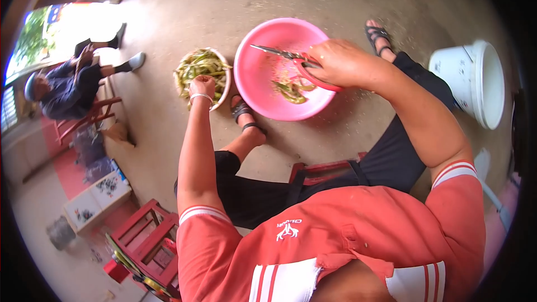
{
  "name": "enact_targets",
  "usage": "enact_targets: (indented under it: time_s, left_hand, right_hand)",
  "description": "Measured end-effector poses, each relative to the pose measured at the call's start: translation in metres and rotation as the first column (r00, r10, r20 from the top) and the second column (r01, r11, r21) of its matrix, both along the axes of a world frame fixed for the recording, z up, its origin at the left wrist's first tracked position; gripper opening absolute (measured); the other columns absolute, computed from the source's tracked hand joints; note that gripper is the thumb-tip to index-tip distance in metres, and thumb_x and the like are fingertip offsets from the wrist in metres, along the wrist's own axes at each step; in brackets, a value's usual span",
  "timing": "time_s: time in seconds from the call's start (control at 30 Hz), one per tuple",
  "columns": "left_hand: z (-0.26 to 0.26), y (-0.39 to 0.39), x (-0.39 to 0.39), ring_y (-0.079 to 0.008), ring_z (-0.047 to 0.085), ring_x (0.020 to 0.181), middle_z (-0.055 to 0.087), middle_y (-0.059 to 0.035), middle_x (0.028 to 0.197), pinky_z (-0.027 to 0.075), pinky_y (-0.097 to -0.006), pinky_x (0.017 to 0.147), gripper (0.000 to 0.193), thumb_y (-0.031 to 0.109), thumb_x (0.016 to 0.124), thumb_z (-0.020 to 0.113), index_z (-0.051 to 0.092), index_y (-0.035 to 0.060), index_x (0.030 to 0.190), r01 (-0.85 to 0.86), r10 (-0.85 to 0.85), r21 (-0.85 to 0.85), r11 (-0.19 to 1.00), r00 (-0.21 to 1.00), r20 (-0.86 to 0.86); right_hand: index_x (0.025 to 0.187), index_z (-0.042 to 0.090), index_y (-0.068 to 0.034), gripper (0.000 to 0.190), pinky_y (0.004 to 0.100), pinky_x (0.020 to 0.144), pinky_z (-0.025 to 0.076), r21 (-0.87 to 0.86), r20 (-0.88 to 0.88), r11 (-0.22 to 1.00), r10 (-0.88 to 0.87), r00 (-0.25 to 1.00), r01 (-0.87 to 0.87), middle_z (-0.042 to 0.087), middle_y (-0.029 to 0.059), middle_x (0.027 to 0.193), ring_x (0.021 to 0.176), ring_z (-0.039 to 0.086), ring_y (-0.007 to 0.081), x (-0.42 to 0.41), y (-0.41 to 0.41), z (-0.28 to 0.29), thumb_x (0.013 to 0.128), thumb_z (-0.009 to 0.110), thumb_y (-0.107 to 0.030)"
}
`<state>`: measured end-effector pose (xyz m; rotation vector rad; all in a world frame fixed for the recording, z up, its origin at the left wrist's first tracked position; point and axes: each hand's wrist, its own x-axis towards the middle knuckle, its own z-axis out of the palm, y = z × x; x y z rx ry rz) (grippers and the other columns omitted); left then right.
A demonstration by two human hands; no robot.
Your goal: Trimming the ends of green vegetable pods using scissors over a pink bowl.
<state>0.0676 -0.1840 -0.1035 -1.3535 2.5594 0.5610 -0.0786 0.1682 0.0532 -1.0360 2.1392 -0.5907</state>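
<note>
My right hand (342, 62) is closed round the red handles of a pair of scissors (279, 52), whose metal blades point left over a pink plastic basin (256, 105). In the basin lie several green pepper pieces (293, 92) among scattered pale seeds. To its left, a white-rimmed bowl (228, 82) is heaped with long green peppers (203, 63). My left hand (203, 87), with a bangle at the wrist, is at the heap, fingers bent over the peppers; whether it grips one cannot be seen.
My sandalled feet stand by the bowl and basin. A white plastic bucket (457, 77) is on the right. Another person (71, 86) sits on a red wooden chair (90, 115) at the left. A red wooden chair (144, 239) stands lower left, near a white cabinet (98, 201).
</note>
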Motion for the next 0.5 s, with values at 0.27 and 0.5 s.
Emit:
enact_targets:
  time_s: [0.27,0.5]
  left_hand:
    - [-0.108,0.151,-0.004,-0.0282,0.063,0.083,0.066,-0.014,0.085,0.05,-0.0357,0.075,0.016,0.026,0.071,0.062,0.069,0.0134,0.079,0.285,-0.359,0.314,0.906,0.909,0.211]
    - [-0.133,0.216,-0.007,-0.028,0.062,0.09,0.065,-0.0124,0.092,0.049,-0.0368,0.077,0.026,0.029,0.07,0.068,0.063,0.0154,0.092,0.025,-0.078,0.232,0.972,0.972,0.221]
  right_hand:
    - [0.075,0.06,0.0,0.03,0.0422,0.062,0.048,0.037,-0.316,0.999,-0.007,0.949,0.019,0.06,0.0194,0.066,0.067,0.06,0.0352,-0.014,0.016,0.009,0.077,0.061,-0.03]
    - [0.072,0.06,0.0,0.028,0.0392,0.064,0.049,0.028,-0.244,0.999,-0.024,0.97,0.032,0.06,0.0179,0.064,0.065,0.062,0.0318,-0.012,0.026,0.015,0.075,0.062,-0.028]
